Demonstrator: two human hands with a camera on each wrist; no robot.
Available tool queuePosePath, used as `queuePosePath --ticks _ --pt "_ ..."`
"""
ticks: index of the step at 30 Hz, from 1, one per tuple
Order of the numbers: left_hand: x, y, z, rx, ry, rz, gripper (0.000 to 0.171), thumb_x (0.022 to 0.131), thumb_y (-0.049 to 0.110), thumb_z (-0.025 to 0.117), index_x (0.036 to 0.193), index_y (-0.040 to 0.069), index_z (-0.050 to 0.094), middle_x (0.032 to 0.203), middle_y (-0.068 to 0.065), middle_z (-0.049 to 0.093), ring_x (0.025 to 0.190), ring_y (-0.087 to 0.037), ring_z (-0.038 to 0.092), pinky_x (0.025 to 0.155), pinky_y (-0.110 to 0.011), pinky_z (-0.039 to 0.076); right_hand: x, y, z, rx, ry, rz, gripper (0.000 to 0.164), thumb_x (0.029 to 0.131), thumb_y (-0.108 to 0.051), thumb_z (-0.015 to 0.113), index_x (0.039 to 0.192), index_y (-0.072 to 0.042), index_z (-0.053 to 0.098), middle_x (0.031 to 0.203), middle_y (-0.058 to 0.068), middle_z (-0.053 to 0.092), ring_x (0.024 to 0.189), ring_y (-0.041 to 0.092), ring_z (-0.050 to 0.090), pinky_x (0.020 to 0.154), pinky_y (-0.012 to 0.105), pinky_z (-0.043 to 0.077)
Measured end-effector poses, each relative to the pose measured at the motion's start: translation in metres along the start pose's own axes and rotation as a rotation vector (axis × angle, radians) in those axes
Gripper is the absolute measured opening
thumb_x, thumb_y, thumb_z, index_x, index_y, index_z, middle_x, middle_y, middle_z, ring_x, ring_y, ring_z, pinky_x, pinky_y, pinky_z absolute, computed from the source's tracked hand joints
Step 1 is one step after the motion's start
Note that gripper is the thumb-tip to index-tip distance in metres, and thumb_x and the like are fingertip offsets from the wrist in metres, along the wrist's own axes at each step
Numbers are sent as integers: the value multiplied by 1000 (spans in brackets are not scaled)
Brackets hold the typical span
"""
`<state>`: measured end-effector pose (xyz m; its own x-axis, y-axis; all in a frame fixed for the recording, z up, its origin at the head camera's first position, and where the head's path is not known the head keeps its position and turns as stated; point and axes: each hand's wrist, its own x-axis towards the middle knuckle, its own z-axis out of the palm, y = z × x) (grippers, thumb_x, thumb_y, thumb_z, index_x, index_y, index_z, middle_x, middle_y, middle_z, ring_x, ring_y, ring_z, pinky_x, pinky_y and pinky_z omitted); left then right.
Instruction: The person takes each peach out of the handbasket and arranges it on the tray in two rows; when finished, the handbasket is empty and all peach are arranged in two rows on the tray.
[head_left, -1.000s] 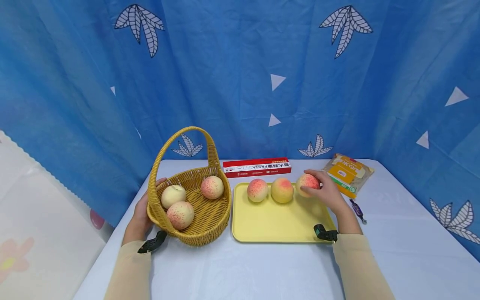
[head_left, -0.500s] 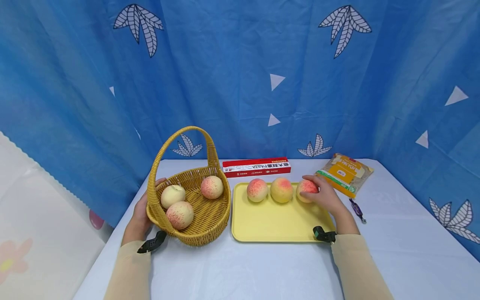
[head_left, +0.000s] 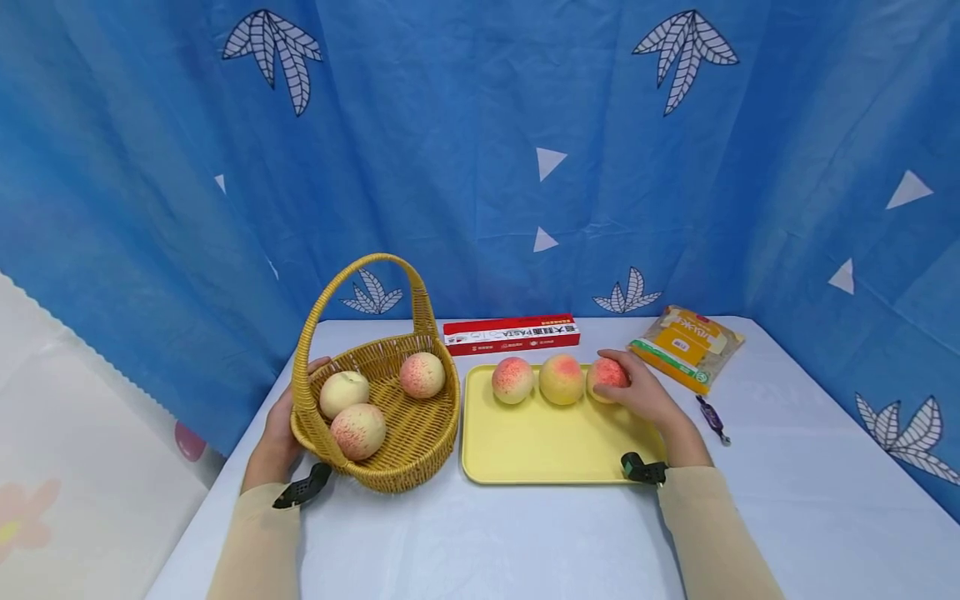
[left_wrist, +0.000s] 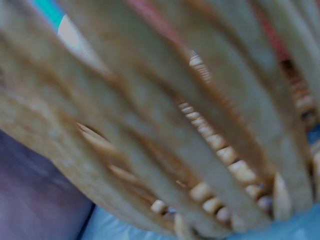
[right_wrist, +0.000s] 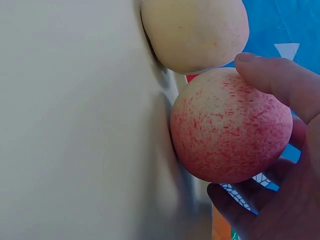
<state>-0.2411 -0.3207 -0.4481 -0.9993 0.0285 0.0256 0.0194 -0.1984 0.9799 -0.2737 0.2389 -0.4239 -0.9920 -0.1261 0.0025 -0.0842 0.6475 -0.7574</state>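
My right hand (head_left: 643, 393) grips a pink-flushed peach (head_left: 606, 381) at the back right of the yellow tray (head_left: 551, 450). In the right wrist view, thumb and fingers (right_wrist: 272, 75) curve around this speckled peach (right_wrist: 230, 125), low against the tray. Two more peaches, one pink-speckled (head_left: 513, 381) and one yellower (head_left: 562, 380), stand to its left in a row. With my left hand (head_left: 279, 425) I hold the left side of a wicker basket (head_left: 420, 454); part of that hand is hidden behind it. Inside are a pale peach (head_left: 344, 394) and two pink-speckled peaches (head_left: 358, 432). Wicker (left_wrist: 165, 125) fills the left wrist view.
A red pasta box (head_left: 512, 335) lies behind the tray, near the blue curtain (head_left: 480, 167). At the back right is an orange-labelled food bag (head_left: 686, 346), with a small purple-wrapped item (head_left: 712, 419) in front. The basket's tall handle (head_left: 311, 325) arches upward.
My right hand has lowered the peach to the tray and shifted it slightly left, closer to the yellower peach. The left hand and basket have stayed in place.
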Motion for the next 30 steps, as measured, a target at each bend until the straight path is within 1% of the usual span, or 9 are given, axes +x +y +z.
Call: queuePosePath --ticks 3,7,12,15,22,30 --pt "0 -1 -1 -21 -4 10 54 108 41 36 157 19 29 141 11 44 125 0 44 101 -16 39 2 2 1 -13 5 -15 71 93 -28 71 153 -17 36 161 23 26 144 47 29 114 65 31" --pt "0 -2 -2 -29 -13 27 53 109 38 35 157 18 29 141 12 45 126 1 43 101 -16 38 3 5 0 -27 3 0 70 93 -30 71 153 -18 37 162 22 23 144 47 29 114 65 31" --pt "2 -4 -3 -8 -4 19 54 107 42 38 156 20 32 143 10 44 127 1 43 101 -15 38 3 7 -1 -14 -15 21 70 94 -32 69 154 -19 36 164 22 19 145 48 27 113 66 30" --pt "4 -4 -3 -2 -1 14 54 107 43 39 156 21 33 144 9 43 126 1 43 100 -15 39 4 8 0 -16 -14 14 73 93 -33 70 155 -18 34 163 22 20 145 48 27 114 66 30" --pt "2 -4 -3 -14 -2 19 54 108 39 37 157 19 29 143 10 42 126 1 42 101 -15 36 5 7 1 -22 -4 21 78 92 -30 71 156 -17 29 163 24 18 145 48 26 113 65 32" --pt "1 -3 -1 -7 3 21 57 107 41 38 158 17 26 144 12 40 127 2 41 102 -15 34 3 5 1 -18 2 17 78 93 -30 70 157 -15 29 162 25 19 144 48 27 113 65 32"
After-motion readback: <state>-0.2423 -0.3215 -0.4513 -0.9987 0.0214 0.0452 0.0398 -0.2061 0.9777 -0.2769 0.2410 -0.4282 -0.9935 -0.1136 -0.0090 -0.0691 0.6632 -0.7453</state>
